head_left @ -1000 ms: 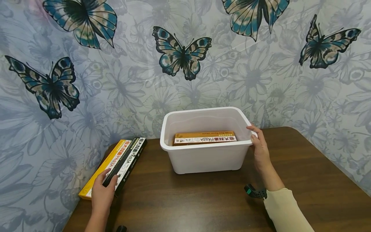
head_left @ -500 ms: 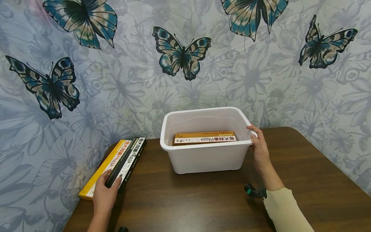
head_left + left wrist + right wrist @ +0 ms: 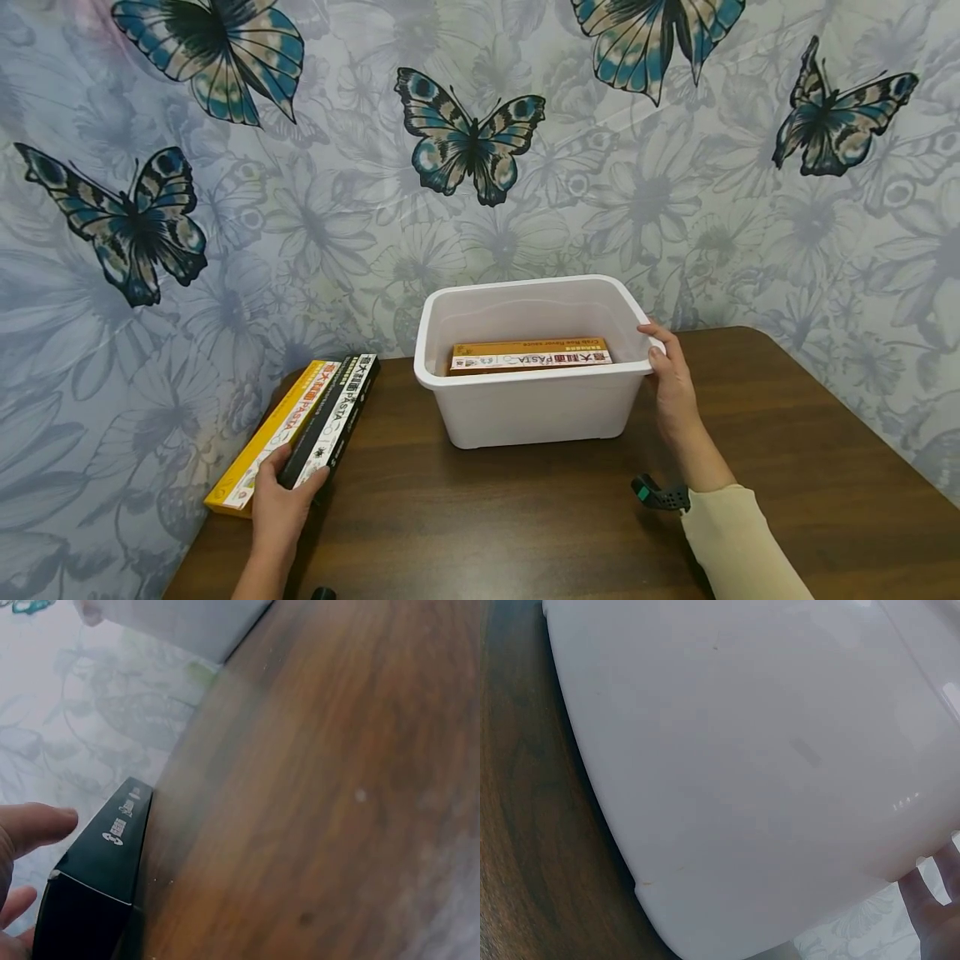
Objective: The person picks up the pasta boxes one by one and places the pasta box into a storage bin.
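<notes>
My left hand (image 3: 283,496) is at the near end of a black pasta box (image 3: 330,429), its fingers along one long side and its thumb at the other. In the left wrist view, the end of that black box (image 3: 105,847) shows beside the thumb (image 3: 37,825). A yellow pasta box (image 3: 273,433) lies just left of the black one. My right hand (image 3: 675,387) grips the right rim of a white plastic bin (image 3: 536,412), thumb outside. An orange pasta box (image 3: 531,354) is inside the bin. The right wrist view is mostly the bin's wall (image 3: 727,765).
The brown wooden table (image 3: 480,525) runs up to a wall covering (image 3: 337,208) printed with flowers and butterflies. A dark band (image 3: 660,493) is around the right wrist, beside a pale sleeve (image 3: 738,542). A small dark object (image 3: 323,593) shows at the bottom edge.
My left hand has moved right and slightly toward me. The near end of the black box has shifted right, widening the gap to the yellow one. My right hand and the bin stay put.
</notes>
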Demonstrator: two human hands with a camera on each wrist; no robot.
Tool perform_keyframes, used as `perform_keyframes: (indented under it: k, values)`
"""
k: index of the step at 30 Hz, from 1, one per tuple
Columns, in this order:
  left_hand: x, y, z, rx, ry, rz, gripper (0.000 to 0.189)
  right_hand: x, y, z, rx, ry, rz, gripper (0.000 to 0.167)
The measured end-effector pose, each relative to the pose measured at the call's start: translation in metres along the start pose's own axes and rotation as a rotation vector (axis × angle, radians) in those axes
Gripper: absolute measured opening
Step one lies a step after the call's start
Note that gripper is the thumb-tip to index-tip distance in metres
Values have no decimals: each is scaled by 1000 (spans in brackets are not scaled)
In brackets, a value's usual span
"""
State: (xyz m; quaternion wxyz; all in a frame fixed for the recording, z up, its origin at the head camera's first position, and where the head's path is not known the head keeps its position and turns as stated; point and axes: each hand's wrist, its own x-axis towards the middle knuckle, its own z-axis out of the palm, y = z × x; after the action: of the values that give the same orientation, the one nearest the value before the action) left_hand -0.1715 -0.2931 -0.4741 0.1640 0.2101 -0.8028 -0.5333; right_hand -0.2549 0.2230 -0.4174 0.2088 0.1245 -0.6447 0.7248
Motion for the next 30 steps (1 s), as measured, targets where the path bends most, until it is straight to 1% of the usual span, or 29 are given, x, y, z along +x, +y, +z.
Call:
perform_keyframes:
  k: [7,11,14,17,20,23,30]
  values:
    - [1,-5,3,83,-29,6,93,-1,0,0,-3,3,-9,44]
    - [0,-3,3,124,-47,9,98,-1,0,-1,-8,2,-9,44]
    - [0,-2,3,145,-40,19,99,-1,0,0,-10,2,-5,44]
    - [-1,-2,3,148,-28,24,98,-1,0,0,-6,6,-1,44]
    - [-1,-3,4,150,-11,14,97,-1,0,0,0,6,2,44]
    - [-2,-4,5,148,17,10,97,-1,1,0,5,3,3,44]
    - [-3,-4,7,124,95,59,92,-1,1,-2,3,-4,-5,44]
